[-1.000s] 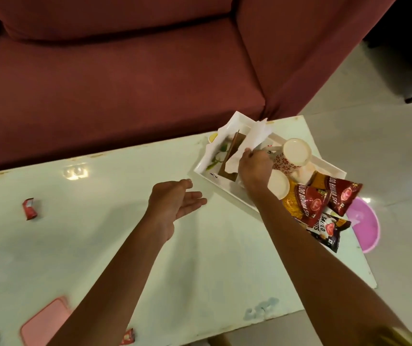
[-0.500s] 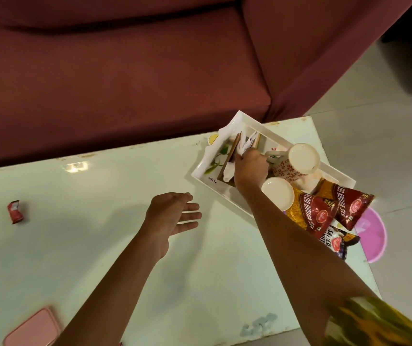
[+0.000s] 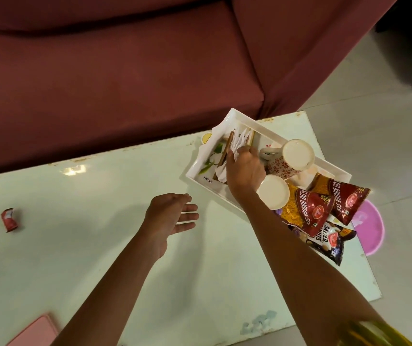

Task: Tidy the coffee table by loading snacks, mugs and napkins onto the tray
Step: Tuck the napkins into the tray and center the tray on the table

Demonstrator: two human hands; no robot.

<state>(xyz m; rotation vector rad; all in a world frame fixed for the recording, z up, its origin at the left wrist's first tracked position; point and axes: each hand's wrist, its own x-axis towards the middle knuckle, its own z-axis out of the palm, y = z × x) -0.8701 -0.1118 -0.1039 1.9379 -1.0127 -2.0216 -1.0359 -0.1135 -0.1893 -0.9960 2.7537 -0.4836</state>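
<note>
right hand (image 3: 246, 168) fingertips pinched loosely on the white napkins (image 3: 238, 143), pressing them down at the tray's far-left end; can't tell if the grip is fully closed or just resting, thumb side hidden. Napkins look crumpled and standing partly upright against a brown holder-like piece (image 3: 226, 152) inside the tray (image 3: 201, 171). Risks, judged from this layout: napkins are light and unfolded, so letting go quickly could leave them springing up or sliding over the tray's rim onto the table; the wrist sits right beside the patterned mug (image 3: 288, 159), which lies tilted on its side in the tray's middle, and pulling the arm back carelessly could knock it or the second mug (image 3: 273, 192) at the tray's near edge; the snack packets (image 3: 324, 208) hang off the tray's right end, half over the rim, and any jolt to the tray may tip them toward the floor. Pose: right arm stretched long across the table from lower right, forearm crossing the tray's near rim, palm down, fingers bent toward the napkins. left hand (image 3: 172, 216) hovers empty above the coffee table (image 3: 100, 245), well left of the tray, palm turned inward, fingers spread and relaxed. A small red wrapper (image 3: 9, 219) lies far left of the tray, not yet collected
</note>
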